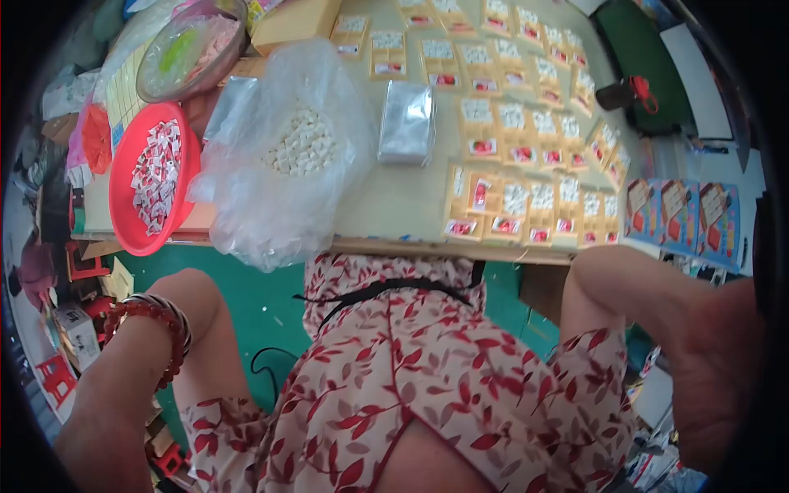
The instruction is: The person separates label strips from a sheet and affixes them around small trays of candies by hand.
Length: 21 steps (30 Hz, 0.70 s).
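My left hand (107, 419) is raised close to the camera at the lower left, with a beaded bracelet (177, 337) at its wrist. Its fingers lie outside the picture. At the right edge my right hand (719, 361) is likewise lifted near the lens, its fingers lost in the dark border. Neither hand touches anything on the table (394, 201). There, a clear plastic bag (271, 222) lies open around many small white pieces (302, 144). Left of it, a red basin (191, 148) holds small red-and-white packets (156, 177). A stack of silvery plastic sleeves (406, 123) lies to the right.
Several yellow compartment trays (514, 222) with white pieces and red packets cover the table's right side. Blue printed cards (678, 222) lie at the right corner. A bowl (148, 78) and a cardboard box (296, 29) stand at the back left. The table's front edge (444, 249) faces my lap.
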Each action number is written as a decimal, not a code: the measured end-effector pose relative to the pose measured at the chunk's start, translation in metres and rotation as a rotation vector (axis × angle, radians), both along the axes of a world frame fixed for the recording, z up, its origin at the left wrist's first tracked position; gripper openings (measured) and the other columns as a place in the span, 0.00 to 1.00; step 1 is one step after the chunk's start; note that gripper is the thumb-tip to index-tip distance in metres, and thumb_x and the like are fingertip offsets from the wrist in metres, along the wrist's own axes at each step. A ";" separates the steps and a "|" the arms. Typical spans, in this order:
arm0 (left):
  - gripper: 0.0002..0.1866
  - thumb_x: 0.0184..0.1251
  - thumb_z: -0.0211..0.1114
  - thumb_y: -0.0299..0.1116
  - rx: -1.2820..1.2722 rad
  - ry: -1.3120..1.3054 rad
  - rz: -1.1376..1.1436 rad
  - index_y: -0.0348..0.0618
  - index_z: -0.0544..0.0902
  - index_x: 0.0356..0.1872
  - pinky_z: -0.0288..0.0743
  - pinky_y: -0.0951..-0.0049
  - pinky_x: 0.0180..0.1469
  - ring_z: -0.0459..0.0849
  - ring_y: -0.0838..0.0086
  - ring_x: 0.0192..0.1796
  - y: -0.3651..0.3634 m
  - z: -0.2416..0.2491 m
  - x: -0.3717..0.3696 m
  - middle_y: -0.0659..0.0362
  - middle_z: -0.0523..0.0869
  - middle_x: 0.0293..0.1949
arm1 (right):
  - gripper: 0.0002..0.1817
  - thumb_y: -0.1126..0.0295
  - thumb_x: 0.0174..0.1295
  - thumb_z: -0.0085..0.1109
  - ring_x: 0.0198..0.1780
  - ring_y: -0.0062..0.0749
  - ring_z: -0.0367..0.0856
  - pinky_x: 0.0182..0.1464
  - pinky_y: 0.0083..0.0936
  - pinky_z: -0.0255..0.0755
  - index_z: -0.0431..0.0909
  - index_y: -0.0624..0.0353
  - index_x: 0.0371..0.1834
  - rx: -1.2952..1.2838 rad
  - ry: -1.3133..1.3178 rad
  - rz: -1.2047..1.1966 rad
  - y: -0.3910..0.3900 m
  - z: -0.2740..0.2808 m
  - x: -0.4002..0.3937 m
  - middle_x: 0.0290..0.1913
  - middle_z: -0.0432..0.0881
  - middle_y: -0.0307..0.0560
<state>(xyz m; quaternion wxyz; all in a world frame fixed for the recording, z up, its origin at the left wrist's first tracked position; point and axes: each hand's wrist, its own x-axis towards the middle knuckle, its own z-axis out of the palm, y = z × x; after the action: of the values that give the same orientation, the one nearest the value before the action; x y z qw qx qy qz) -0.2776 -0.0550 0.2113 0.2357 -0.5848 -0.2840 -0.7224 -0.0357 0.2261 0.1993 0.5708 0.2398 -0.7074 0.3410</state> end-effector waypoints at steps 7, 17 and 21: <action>0.29 0.67 0.49 0.50 0.175 0.004 0.032 0.43 0.61 0.63 0.66 0.52 0.59 0.71 0.56 0.58 0.019 -0.020 0.012 0.49 0.68 0.60 | 0.30 0.47 0.60 0.49 0.54 0.40 0.70 0.52 0.38 0.64 0.62 0.50 0.62 0.166 0.044 0.058 -0.008 0.017 -0.034 0.58 0.67 0.44; 0.28 0.67 0.49 0.50 0.160 -0.056 0.008 0.42 0.62 0.62 0.67 0.51 0.59 0.71 0.55 0.57 0.023 -0.020 0.012 0.48 0.69 0.59 | 0.29 0.47 0.60 0.49 0.54 0.40 0.70 0.51 0.38 0.64 0.63 0.50 0.61 0.137 0.041 0.070 0.003 0.016 -0.023 0.57 0.68 0.44; 0.28 0.67 0.48 0.50 0.146 -0.093 -0.001 0.42 0.62 0.62 0.67 0.51 0.58 0.71 0.55 0.57 0.026 -0.024 0.011 0.48 0.69 0.59 | 0.29 0.48 0.60 0.49 0.53 0.40 0.70 0.51 0.38 0.64 0.63 0.50 0.61 0.117 0.027 0.074 0.008 0.013 -0.017 0.57 0.68 0.44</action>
<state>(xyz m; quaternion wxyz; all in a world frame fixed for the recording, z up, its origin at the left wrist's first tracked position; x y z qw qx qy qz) -0.2663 -0.0290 0.1876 0.2637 -0.5319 -0.2410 -0.7678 -0.0527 0.2346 0.2125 0.5522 0.3032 -0.7090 0.3170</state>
